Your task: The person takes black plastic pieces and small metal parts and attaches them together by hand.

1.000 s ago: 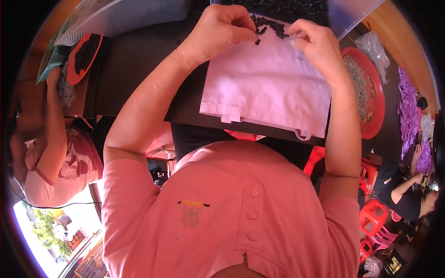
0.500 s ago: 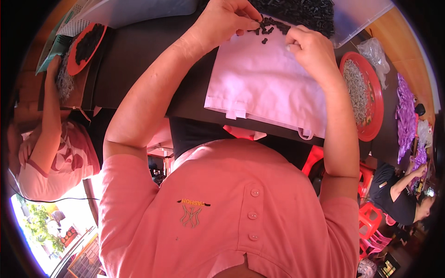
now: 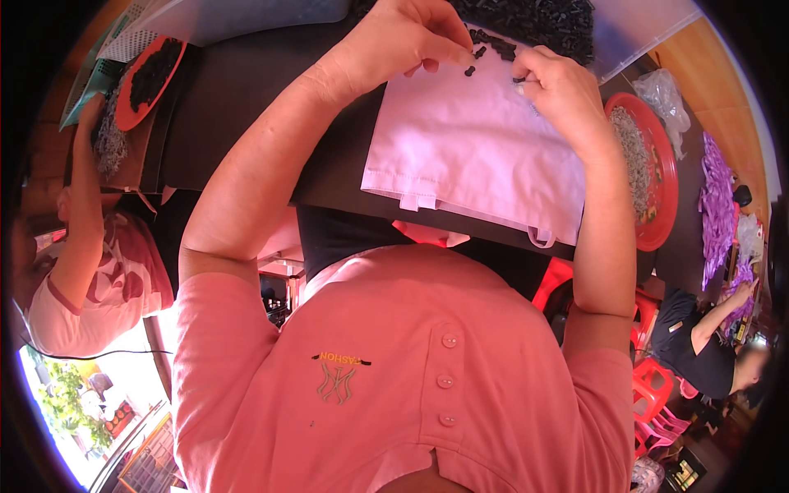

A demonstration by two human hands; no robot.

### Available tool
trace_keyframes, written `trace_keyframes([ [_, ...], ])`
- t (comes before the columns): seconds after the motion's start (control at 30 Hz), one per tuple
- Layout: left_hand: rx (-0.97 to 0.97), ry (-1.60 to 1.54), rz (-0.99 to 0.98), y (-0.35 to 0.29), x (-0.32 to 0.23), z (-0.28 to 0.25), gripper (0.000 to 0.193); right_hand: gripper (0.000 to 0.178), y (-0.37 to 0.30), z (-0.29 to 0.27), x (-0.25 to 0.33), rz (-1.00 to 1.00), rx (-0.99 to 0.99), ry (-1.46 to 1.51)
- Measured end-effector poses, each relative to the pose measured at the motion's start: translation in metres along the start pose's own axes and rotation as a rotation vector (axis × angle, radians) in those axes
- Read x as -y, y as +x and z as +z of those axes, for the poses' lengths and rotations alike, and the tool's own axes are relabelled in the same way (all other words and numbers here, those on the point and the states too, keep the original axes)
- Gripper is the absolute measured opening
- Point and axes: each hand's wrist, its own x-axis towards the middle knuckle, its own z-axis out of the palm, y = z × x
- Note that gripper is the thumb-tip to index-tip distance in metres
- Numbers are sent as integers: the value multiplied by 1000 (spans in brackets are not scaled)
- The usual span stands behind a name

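A pink fabric bag [image 3: 468, 148] with strap loops lies flat on the dark table before me. Several small black dumbbell-shaped pieces [image 3: 497, 45] are scattered near its far edge. My left hand [image 3: 417, 37] is closed beside them, thumb and forefinger together; whether a piece is between those tips I cannot make out. To the right, my right hand [image 3: 560, 86] pinches a small black piece [image 3: 519, 80] just above the fabric. Behind the bag, a mass of the same black pieces [image 3: 534, 23] fills a clear plastic bin [image 3: 637, 41].
A red tray [image 3: 664, 185] of small grey pieces sits at the right, near a clear plastic bag [image 3: 664, 103] and purple strips [image 3: 717, 214]. Another red tray [image 3: 177, 70] holds black pieces at the left. A co-worker [image 3: 107, 271] sits left; another person [image 3: 699, 337] is right.
My left hand has shifted slightly right and down toward the loose pieces. My right hand has drawn a little nearer to me and now shows a black piece in its fingertips.
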Motion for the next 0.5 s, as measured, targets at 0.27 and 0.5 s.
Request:
trace_keyframes([
  [0.27,263,291,102,-5,7,13,13,17,-2,-4,2,-17,24,31],
  [0.5,272,476,175,-6,10,18,11,18,0,-2,0,61,30,-37],
])
